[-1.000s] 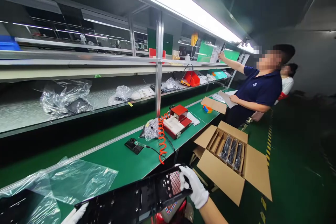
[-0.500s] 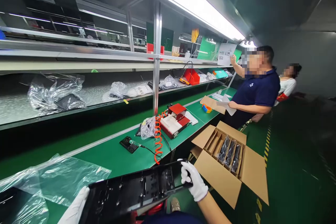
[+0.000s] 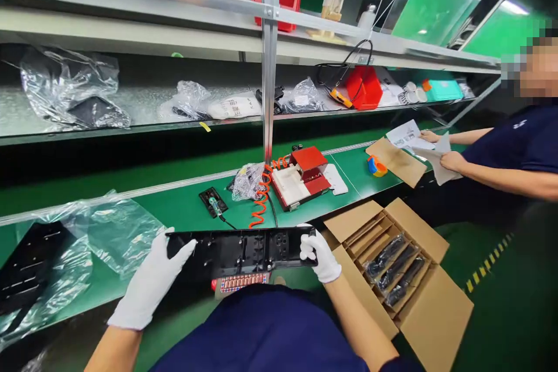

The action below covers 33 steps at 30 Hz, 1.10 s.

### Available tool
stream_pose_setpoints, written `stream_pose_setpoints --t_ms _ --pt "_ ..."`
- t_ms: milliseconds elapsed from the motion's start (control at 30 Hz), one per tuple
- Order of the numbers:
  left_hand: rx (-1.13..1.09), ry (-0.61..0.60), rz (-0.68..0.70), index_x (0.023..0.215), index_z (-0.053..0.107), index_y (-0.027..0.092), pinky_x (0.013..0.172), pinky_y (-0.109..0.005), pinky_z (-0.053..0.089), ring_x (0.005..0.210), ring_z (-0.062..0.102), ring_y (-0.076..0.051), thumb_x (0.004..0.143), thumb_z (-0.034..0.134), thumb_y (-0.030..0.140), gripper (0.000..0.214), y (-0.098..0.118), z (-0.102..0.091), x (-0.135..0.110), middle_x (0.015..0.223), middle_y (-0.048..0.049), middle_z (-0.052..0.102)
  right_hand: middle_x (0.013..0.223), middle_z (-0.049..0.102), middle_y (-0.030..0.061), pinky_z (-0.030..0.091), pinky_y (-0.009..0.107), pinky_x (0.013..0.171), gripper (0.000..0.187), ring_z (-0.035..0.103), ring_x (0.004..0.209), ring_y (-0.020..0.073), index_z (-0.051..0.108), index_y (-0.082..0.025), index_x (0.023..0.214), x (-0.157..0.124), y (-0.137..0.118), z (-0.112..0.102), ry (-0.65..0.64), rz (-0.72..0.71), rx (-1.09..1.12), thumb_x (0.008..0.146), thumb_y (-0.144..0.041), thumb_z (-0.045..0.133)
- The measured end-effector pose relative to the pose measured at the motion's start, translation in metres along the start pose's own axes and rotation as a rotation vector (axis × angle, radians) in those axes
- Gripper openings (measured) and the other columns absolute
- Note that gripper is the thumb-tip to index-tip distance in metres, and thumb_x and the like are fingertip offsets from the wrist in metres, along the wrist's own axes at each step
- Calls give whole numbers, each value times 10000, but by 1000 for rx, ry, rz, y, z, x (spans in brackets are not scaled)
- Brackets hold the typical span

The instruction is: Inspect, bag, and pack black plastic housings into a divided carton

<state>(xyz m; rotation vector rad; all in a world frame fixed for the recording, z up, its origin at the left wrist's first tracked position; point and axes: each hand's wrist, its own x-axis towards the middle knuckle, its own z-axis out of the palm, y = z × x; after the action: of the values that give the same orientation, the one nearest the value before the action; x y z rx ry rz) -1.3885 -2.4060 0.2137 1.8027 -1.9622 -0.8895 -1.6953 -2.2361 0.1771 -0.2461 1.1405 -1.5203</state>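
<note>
- Two white-gloved hands hold one long black panel [image 3: 226, 253] in front of the near edge of the green worktop [image 3: 185, 208], its ribbed face showing.
- The left hand [image 3: 150, 276] has its grip clamped on the panel's left end, thumb laid across the face.
- The right hand [image 3: 320, 256] has its grip clamped on the right end, fingers curled.
- At left on the worktop, another black panel [image 3: 32, 261] lies amid clear plastic [image 3: 126, 238]; whether it is inside, I cannot tell.
- Beyond the held panel, a small black plate [image 3: 213, 202] lies left of an orange coiled hose [image 3: 260, 203] and a red device [image 3: 307, 164].
- At near right, an open cardboard box [image 3: 440, 319] holds three black wrapped pieces [image 3: 396, 269] between dividers.
- At far right, a co-worker in dark blue [image 3: 532, 145] holds papers [image 3: 440, 163].
</note>
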Motion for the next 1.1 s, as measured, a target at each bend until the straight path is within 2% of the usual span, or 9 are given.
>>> stream_pose_setpoints --t_ms 200,400,467,567,733,833,933,1033,1100 --pt "39 -37 -124 971 463 208 909 -484 494 953 645 -326 827 417 636 455 37 28 6 948 -122 655 584 305 -120 304 160 468 502 219 416 -18 513 -183 1127 38 -46 -38 -96 56 -44 684 -297 718" --pt "-73 51 -40 1122 528 165 973 -447 454 1018 621 -276 922 326 521 455 31 24 14 1059 -143 661 598 254 -113 273 150 462 483 208 426 -21 510 -210 1151 64 -49 -35 -135 73 -30 719 -266 719" --pt "-77 185 10 1267 494 123 1046 -448 408 1166 574 -285 934 322 515 542 33 20 17 1227 -186 617 591 224 -107 282 153 461 403 216 432 -14 521 -210 1089 66 -45 -28 -127 60 -38 739 -266 714" --pt "92 416 247 1380 444 88 1145 -500 276 1373 397 -345 910 426 548 658 54 24 12 1427 -230 479 600 234 -99 272 152 450 347 237 437 -11 518 -205 1018 64 -40 -11 -127 23 -70 740 -269 716" --pt "404 89 811 1396 497 226 1148 -523 230 1357 417 -329 933 463 505 541 89 41 6 1470 -123 492 647 328 -93 251 151 417 402 246 406 -25 529 -202 1075 65 -37 27 -152 -51 -124 717 -262 702" --pt "449 130 721 1424 478 232 1148 -571 193 1365 408 -350 929 480 511 568 68 24 24 1486 -125 481 646 312 -94 229 147 401 367 232 394 -29 516 -190 1019 65 -38 46 -126 -102 -81 702 -240 693" --pt "374 276 540 1422 492 231 1169 -597 129 1414 342 -386 899 528 524 601 22 -13 47 1508 -137 452 651 293 -91 217 142 398 319 228 408 -26 487 -189 970 61 -37 58 -81 -135 -41 716 -234 674" --pt "52 510 402 1480 399 178 1207 -545 119 1472 244 -370 851 580 574 764 -21 -43 62 1572 -171 334 631 255 -90 198 145 389 285 204 412 -19 454 -185 899 57 -35 72 -40 -114 -5 712 -221 666" --pt "-337 551 312 1535 266 185 1213 -489 195 1478 256 -322 858 542 617 848 -38 -49 67 1606 -166 254 610 219 -91 186 147 386 282 179 417 -12 426 -182 849 56 -32 83 -13 -92 17 704 -215 665"
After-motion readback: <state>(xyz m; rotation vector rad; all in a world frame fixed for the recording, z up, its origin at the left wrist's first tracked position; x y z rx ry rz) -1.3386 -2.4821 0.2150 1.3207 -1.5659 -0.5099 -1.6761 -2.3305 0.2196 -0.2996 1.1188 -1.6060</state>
